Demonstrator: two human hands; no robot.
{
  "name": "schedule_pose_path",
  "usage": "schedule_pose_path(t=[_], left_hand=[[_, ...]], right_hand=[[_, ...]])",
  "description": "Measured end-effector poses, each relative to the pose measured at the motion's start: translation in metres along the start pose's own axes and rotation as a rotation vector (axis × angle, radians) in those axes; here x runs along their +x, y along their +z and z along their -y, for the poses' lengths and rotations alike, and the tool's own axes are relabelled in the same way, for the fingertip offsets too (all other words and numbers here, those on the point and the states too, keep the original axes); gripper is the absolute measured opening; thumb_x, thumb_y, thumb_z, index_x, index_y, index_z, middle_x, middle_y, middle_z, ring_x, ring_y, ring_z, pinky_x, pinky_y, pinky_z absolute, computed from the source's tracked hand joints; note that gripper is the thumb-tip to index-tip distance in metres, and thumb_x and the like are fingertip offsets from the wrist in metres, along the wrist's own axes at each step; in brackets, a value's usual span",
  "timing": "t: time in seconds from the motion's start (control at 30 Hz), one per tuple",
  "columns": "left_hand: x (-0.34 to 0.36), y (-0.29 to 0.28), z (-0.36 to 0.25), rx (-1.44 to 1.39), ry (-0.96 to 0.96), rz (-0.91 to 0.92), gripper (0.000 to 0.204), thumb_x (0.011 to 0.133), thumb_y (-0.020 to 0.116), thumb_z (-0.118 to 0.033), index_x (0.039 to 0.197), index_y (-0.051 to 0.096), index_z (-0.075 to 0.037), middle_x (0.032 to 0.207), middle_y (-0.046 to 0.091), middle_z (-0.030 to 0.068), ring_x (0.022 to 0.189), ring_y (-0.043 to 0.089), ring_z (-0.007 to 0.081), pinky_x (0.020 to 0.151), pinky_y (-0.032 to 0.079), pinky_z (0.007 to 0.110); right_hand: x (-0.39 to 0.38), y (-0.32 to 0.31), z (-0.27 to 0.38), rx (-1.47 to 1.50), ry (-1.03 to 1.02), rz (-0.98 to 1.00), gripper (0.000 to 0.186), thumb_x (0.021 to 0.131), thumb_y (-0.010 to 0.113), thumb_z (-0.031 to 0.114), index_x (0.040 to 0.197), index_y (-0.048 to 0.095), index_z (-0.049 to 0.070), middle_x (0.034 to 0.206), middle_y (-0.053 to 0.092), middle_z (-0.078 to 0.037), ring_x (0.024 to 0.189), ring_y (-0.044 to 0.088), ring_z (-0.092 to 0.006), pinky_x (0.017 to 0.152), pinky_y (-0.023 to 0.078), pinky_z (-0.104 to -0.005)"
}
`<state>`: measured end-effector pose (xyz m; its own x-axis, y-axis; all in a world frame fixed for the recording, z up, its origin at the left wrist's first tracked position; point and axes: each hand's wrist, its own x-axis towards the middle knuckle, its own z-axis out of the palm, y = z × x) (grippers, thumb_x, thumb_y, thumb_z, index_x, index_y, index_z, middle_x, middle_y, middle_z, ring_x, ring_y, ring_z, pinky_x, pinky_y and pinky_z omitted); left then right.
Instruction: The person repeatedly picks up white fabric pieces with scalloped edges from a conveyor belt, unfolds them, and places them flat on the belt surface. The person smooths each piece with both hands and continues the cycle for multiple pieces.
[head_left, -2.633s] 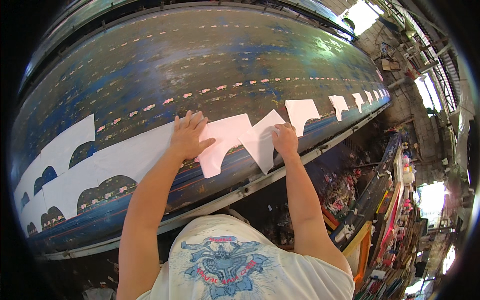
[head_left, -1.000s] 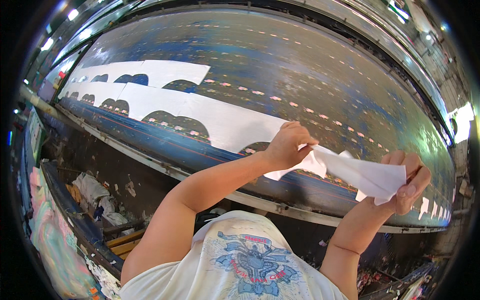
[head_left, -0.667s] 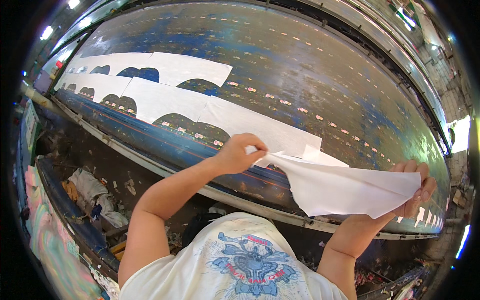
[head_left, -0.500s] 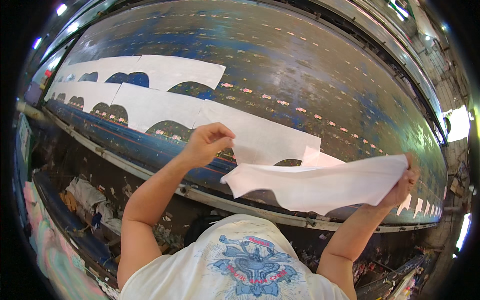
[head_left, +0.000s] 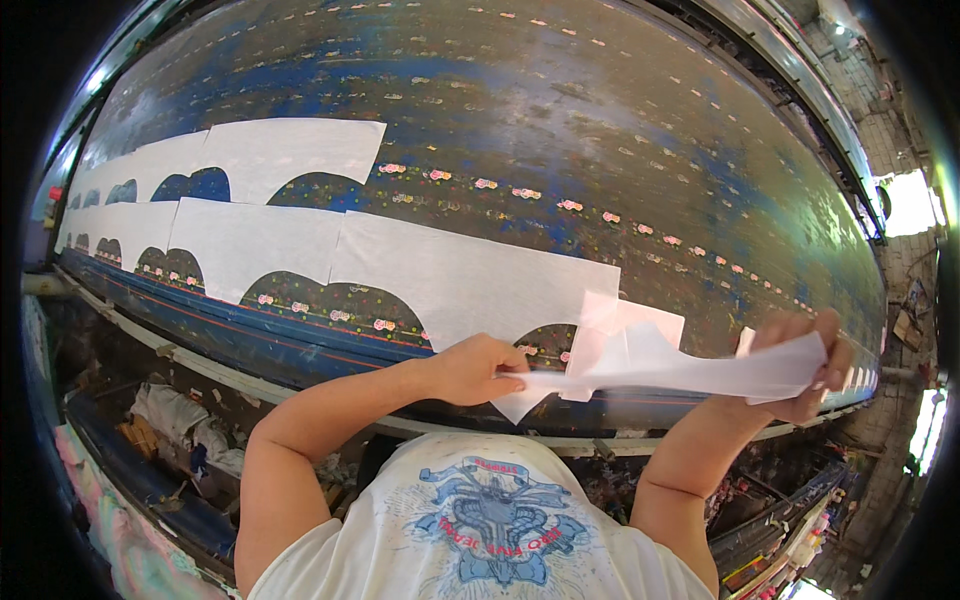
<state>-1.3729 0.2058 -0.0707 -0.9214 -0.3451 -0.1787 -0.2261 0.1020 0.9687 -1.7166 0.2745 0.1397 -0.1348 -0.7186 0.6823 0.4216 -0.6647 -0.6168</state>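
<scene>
Between my two hands stretches a white cut fabric piece (head_left: 690,372), slack and folded along its length, lifted over the table's near edge. My left hand (head_left: 472,368) pinches its left end, with a pointed corner hanging below the fingers. My right hand (head_left: 805,375), smeared by motion, grips the other end. Just behind the held piece, a pale pinkish sheet (head_left: 597,325) lies partly covered on the table. Left of it, a flat white fabric piece (head_left: 460,265) with curved cut-outs along its near side lies on the dark table (head_left: 560,110).
More white pieces (head_left: 255,230) lie edge to edge in two rows toward the left. Small pink printed motifs (head_left: 527,193) run in lines across the table. A rail (head_left: 230,375) follows its near edge, with scraps and crumpled cloth (head_left: 185,415) below.
My left hand has come down and right, taking hold of the fabric's left end. The held piece has gone from spread out to bunched lengthwise. The whole view has shifted slightly.
</scene>
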Motion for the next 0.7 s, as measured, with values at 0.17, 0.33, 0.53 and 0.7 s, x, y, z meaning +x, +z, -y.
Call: schedule_pose_path(t=[0.17,0.33,0.53,0.7], left_hand=[[-0.052,-0.047,0.013,-0.515,-0.112,-0.159,0.015,0.102,0.077,-0.011,0.114,0.078,-0.001,0.101,0.079,0.0051,0.095,0.074,0.0163,0.088,0.059,0.034],[-0.061,-0.173,0.042,-0.475,-0.141,-0.803,0.011,0.101,0.078,-0.011,0.109,0.078,-0.003,0.094,0.075,0.0014,0.084,0.068,0.0079,0.075,0.054,0.026],[-0.018,-0.276,0.060,0.134,-0.271,-1.115,0.021,0.097,0.082,-0.020,0.105,0.082,0.000,0.090,0.077,0.0031,0.079,0.067,0.0108,0.073,0.054,0.029],[0.010,-0.299,0.075,0.438,-0.334,-1.045,0.021,0.097,0.082,-0.025,0.101,0.084,-0.004,0.092,0.081,0.0110,0.079,0.073,0.0223,0.076,0.057,0.036]], right_hand=[[-0.021,-0.067,-0.001,-0.211,0.042,-0.282,0.011,0.100,0.073,0.004,0.104,0.077,0.014,0.109,0.067,-0.008,0.099,0.070,-0.0250,0.090,0.060,-0.0417],[-0.071,-0.154,-0.091,-0.595,0.259,-0.499,0.022,0.098,0.068,-0.006,0.114,0.081,0.004,0.125,0.076,-0.009,0.111,0.068,-0.0171,0.096,0.054,-0.0331],[-0.061,-0.132,-0.189,-0.843,0.580,-0.405,0.030,0.098,0.069,-0.006,0.126,0.081,-0.002,0.110,0.064,0.004,0.086,0.051,-0.0056,0.078,0.042,-0.0205],[-0.063,-0.145,-0.199,-0.990,0.620,-0.406,0.044,0.095,0.073,-0.008,0.138,0.076,-0.002,0.109,0.061,0.004,0.085,0.049,-0.0066,0.081,0.044,-0.0219]])
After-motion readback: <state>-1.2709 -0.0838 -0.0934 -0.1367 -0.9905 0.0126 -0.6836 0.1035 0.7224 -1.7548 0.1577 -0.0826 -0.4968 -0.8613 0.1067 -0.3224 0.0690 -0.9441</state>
